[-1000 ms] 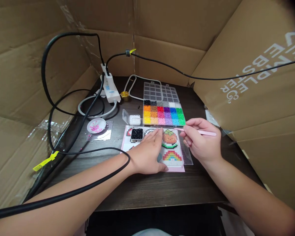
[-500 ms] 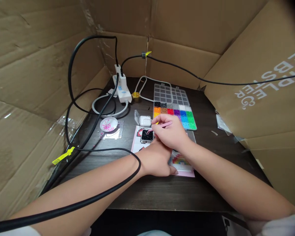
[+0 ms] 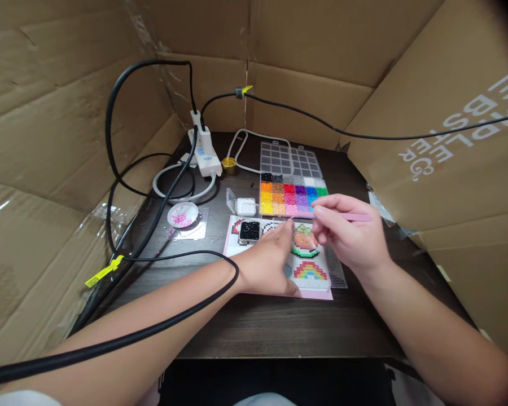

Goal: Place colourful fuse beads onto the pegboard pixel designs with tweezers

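Note:
My right hand (image 3: 353, 234) pinches a pair of pink tweezers (image 3: 360, 216), whose tips point left over the top of the pattern sheet (image 3: 242, 248). Whether the tips hold a bead is too small to tell. With fingers stretched out and thumb apart, my left hand (image 3: 271, 262) rests on the sheet, covering its middle. A small box of black beads (image 3: 250, 230) stands on the sheet's left part. Pixel pictures, among them a rainbow (image 3: 310, 271), show to the right of my left hand. A clear pegboard (image 3: 337, 270) sticks out at the sheet's right edge.
Behind the sheet lies an open compartment case of coloured beads (image 3: 290, 194). A small box of white beads (image 3: 246, 206) and a white dish (image 3: 183, 215) with pink beads stand to the left. Black cables (image 3: 148, 242) cross above my left forearm from a power strip (image 3: 207, 155).
My right hand has moved right, carrying the tweezers from the black bead box to above the pattern sheet. My left hand stays on the sheet. The view has shifted slightly.

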Motion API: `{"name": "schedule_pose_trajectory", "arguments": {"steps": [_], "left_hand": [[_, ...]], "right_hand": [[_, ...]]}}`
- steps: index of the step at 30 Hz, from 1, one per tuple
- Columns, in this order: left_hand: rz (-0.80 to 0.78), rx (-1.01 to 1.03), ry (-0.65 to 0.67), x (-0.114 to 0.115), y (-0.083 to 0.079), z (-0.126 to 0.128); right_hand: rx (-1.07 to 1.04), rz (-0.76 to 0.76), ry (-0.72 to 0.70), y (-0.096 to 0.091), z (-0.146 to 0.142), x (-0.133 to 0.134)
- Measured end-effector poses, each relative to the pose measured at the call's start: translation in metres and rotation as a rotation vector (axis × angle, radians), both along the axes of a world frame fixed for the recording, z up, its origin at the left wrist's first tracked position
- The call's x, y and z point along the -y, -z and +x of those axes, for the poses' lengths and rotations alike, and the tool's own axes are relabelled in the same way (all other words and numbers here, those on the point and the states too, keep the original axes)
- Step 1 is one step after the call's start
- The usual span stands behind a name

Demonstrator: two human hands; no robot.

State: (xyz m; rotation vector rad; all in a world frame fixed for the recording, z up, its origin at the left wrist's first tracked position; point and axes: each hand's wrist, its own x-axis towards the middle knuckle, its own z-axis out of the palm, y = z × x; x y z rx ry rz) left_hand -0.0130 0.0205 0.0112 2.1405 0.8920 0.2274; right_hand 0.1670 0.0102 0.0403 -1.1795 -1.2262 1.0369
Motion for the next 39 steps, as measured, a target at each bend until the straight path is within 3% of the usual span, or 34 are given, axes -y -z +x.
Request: {"name": "schedule_pose_trajectory", "arguments": {"steps": [4,9,11,14,17,25,39], "left_hand": [[-0.097,-0.079,0.013,-0.006,-0.001,-0.003],[-0.108,-0.042,0.054,-0.012,0.002,-0.008],[-0.098,-0.042,0.049,-0.013,0.003,-0.008],[-0.104,-0.050,0.042,-0.012,0.003,-0.008],[-0.122,-0.042,0.040,-0.011,0.003,-0.007],[-0.115,-0.023,0.040,-0.011,0.002,-0.008],[-0.118,-0.025,0.041,-0.011,0.003,-0.007]], "right_hand": [[0.037,-0.024,-0.042,0.013,0.035,0.025],[0.025,-0.163,-0.149,0.031,0.028,0.041],[0.044,-0.109,-0.203,0.036,0.019,0.041],[0.159,0.096,-0.249,0.043,0.008,0.042],[0.168,0.161,-0.210,0.048,0.003,0.045],[0.043,-0.048,-0.085,0.049,-0.004,0.046],[0.079,-0.141,-0.066,0.047,-0.005,0.044]]}}
